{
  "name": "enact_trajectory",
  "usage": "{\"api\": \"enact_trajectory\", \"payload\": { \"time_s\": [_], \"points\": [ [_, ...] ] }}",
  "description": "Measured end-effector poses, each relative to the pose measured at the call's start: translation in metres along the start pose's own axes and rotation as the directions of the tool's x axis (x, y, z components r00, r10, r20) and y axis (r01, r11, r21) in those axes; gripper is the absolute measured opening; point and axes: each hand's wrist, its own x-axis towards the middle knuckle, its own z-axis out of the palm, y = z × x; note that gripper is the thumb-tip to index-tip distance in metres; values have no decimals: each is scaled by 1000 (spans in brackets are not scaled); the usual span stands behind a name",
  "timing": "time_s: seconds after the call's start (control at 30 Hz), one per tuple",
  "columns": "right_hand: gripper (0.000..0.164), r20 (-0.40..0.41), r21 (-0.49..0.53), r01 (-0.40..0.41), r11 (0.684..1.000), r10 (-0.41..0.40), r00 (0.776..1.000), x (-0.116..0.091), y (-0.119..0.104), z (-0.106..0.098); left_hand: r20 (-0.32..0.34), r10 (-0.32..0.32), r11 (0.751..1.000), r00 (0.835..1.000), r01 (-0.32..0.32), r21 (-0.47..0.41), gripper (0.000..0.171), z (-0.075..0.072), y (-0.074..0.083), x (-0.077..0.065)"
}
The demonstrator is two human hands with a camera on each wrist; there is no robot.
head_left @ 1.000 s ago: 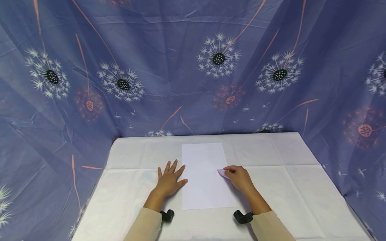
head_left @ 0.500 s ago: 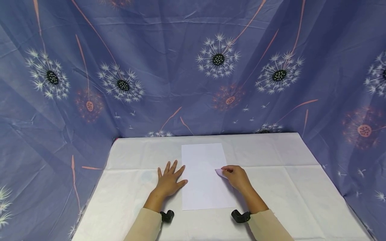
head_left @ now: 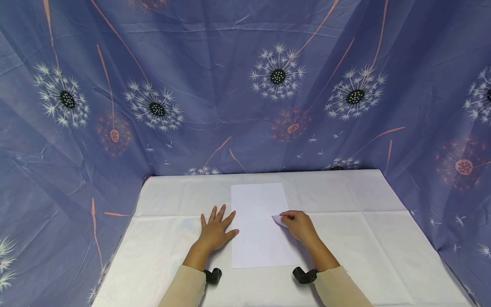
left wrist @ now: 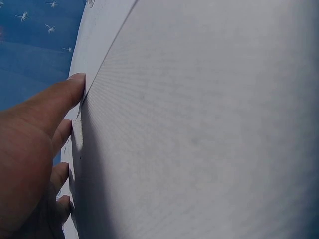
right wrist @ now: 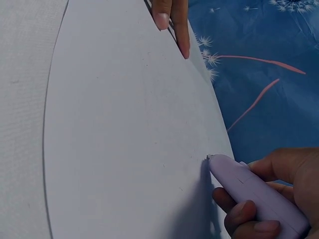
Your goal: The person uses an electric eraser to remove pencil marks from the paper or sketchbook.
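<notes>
A plain white sheet of paper (head_left: 257,243) lies upright on the table, its long sides running away from me. My left hand (head_left: 214,232) lies flat with spread fingers; its thumb and index fingertip touch the sheet's left edge. Over the right half of the paper, my right hand (head_left: 302,226) grips a small lilac utility knife (right wrist: 251,186) between thumb and fingers. The knife's short pale tip (right wrist: 209,157) points left and down at the sheet. Whether the tip touches the paper cannot be told. No cut or line shows on the sheet.
A white cloth (head_left: 356,243) with fold creases covers the table. Behind it and at both sides hangs a blue curtain (head_left: 215,85) with a dandelion print. Black wrist-worn devices (head_left: 304,275) sit at both cuffs.
My right hand has slid slightly left over the paper with the utility knife. The left hand and the sheet have stayed in place.
</notes>
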Motion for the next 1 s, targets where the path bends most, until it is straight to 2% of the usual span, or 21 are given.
{"api": "enact_trajectory", "payload": {
  "time_s": [1.0],
  "points": [
    [22,8,6,8,1000,-8,1000,0,-7,2,-1,6,1000,1000,-6,8,66,-1,0,0]
  ]
}}
